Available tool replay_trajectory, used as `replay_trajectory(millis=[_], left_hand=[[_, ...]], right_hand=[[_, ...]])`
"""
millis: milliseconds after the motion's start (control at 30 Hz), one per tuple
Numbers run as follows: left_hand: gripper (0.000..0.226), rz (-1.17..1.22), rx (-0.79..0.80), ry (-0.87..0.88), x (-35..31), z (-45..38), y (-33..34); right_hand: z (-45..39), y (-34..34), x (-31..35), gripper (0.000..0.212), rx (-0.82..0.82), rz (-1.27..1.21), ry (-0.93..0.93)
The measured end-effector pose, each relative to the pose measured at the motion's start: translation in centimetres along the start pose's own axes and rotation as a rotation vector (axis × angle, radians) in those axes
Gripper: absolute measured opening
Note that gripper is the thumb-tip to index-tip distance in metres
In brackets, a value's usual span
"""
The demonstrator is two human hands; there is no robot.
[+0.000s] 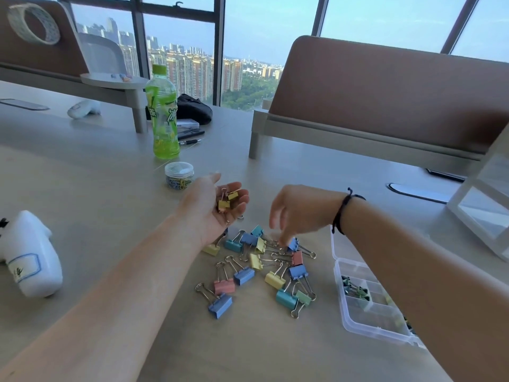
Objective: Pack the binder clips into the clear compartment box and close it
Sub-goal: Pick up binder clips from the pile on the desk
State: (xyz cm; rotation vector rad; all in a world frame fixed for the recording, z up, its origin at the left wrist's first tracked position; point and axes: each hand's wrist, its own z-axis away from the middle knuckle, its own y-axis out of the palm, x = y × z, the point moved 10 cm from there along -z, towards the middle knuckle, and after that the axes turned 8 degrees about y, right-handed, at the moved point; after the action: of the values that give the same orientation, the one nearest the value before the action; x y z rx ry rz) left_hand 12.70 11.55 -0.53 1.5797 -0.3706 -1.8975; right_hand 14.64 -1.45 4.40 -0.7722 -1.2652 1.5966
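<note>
A pale wood-grain tabletop (82, 166) filled the foreground. Brown upholstered partitions (385, 92) on grey frames stood along its far edge. Behind them, floor-to-ceiling windows (179, 51) with dark mullions showed high-rise blocks, trees and hazy blue daylight.

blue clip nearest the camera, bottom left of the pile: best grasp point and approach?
Likely the blue binder clip is best pinched across its wide blue body, coming from above. It lies apart from the pile, its body toward the camera and its wire handles pointing up-left toward the left hand. The body's flat sides offer more than the thin, springy wires.
</note>
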Motion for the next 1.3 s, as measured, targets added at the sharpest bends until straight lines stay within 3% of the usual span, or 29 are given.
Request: replay_trajectory(millis=[133, 233, 333, 433, 567, 667, 867, 1067, 1300], left_hand=[[0.045, 0.061, 0.045, -0.057, 0.2, 0.5, 0.5], [0.045, 0.013, 0.046, -0.080, 0.3, 0.5, 0.2], [0.049, -0.036, 0.069, -0.109, 0.6, 0.8, 0.5], [0.057, -0.107, 0.121, -0.143, 1.1, 1.2, 1.0], [0.053, -0.122, 0.209, -0.189, 1.4, 2.0, 2.0], [0.046, -0.108, 0.189, -0.215, 1.6, 1.7, 1.5], [0.036, -0.049, 0.175, -0.182, 1.4, 0.9, 1.3], [0.027, -0.116, 0.220, -0.160, 1.5, 1.0, 1.6], [0.028, -0.181, 0.324, -0.195, 2.3, 1.8, 2.5]], right_hand=[[0.0, 0.5, 0.0, 0.021, 0.004, 0.005, -0.005], [0.3, -1.2, 0.0, 0.017, -0.116, -0.037, -0.022], [0.9, -4.6, 0.1, 0.018, -0.275, -0.384, -0.070], [1.7, -6.1, 2.0, 0.022, -0.311, -0.659, -0.179], [2.3, -6.1, 3.8, 0.025, -0.346, -0.620, -0.250], [2.9, -6.5, 2.2, 0.024, -0.397, -0.564, -0.207], [5.1, -1.0, 0.5, 0.019, -0.028, -0.209, -0.162], [9.1, 2.5, 0.6, 0.028, 0.170, -0.084, -0.187], [9.1, 3.4, 0.7, 0.030, 0.086, -0.022, -0.184]])
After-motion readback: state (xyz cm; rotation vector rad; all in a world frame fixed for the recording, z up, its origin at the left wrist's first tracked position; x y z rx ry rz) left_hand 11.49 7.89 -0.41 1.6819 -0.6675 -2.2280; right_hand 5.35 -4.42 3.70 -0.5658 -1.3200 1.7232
